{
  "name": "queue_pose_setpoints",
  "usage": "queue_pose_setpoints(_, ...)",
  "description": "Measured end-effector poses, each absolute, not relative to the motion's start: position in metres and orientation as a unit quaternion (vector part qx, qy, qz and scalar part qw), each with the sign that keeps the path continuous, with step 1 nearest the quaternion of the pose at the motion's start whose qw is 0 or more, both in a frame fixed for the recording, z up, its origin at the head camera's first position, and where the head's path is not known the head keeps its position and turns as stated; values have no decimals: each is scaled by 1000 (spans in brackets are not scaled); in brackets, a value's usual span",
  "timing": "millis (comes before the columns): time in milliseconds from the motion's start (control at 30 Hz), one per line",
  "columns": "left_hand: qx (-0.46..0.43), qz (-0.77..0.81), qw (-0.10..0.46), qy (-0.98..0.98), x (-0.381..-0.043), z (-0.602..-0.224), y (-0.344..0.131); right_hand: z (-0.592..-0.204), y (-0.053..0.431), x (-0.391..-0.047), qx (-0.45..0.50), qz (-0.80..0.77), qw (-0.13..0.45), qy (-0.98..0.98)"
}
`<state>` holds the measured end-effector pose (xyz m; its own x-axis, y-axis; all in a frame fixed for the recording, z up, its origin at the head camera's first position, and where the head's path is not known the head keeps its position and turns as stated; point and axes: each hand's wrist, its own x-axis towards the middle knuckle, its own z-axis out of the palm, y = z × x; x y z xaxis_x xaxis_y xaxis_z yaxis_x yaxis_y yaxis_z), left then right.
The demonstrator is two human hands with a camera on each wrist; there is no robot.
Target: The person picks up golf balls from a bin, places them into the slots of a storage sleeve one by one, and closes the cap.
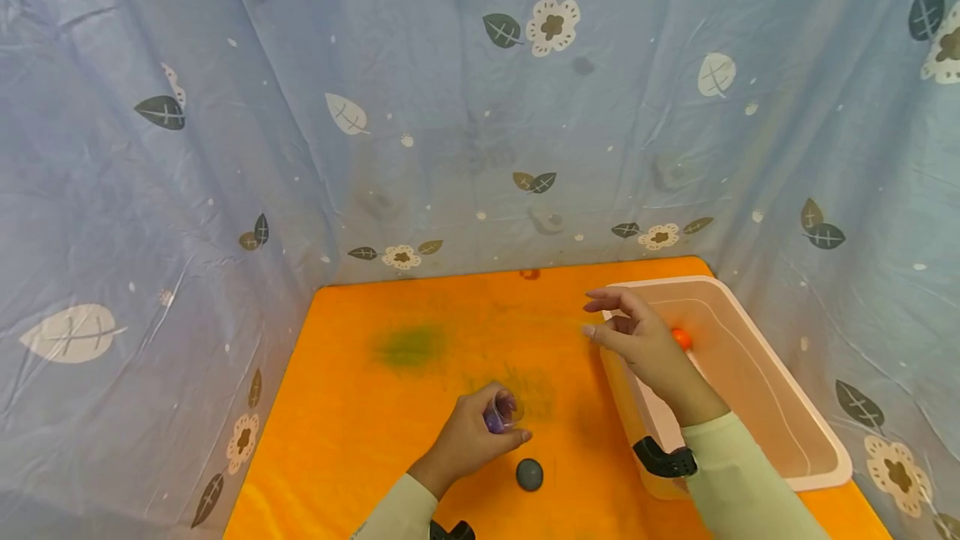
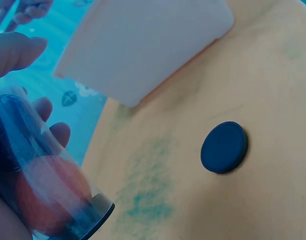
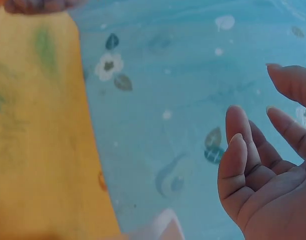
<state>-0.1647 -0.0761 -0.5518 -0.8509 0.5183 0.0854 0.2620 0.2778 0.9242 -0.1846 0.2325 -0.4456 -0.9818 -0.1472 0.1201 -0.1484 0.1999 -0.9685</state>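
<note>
My left hand (image 1: 467, 433) grips a clear cylindrical container (image 1: 507, 412), tilted, with its mouth facing up and right in the head view. Through its wall in the left wrist view show a reddish-orange ball (image 2: 53, 192) near the dark base and a dark blue ball (image 2: 5, 135) above it. A round dark lid (image 1: 529, 474) lies on the table just right of the left hand. Over the left rim of a pale pink bin (image 1: 776, 365), my right hand (image 1: 637, 340) hovers with fingers loosely bent and nothing in them. One orange ball (image 1: 681, 339) sits inside the bin.
An orange cloth (image 1: 375, 432) with green stains covers the table. Blue patterned curtains (image 1: 450, 107) enclose its back and both sides. The bin stands along the table's right side, its walls rising beside the right forearm.
</note>
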Motion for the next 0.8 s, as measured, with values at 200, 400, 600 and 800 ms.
queue_pose_setpoints(200,244,550,121,790,-165,-552,-76,-455,251,-194,68,615,6,-786)
queue_pose_setpoints(400,241,556,124,786,-163,-555,-77,-464,262,-200,52,615,19,-787)
queue_pose_setpoints(600,243,554,121,787,-163,-557,-77,-472,273,-204,38,611,34,-790)
queue_pose_setpoints(800,242,550,124,789,-163,-557,-78,-478,292,-213,12,581,34,-813)
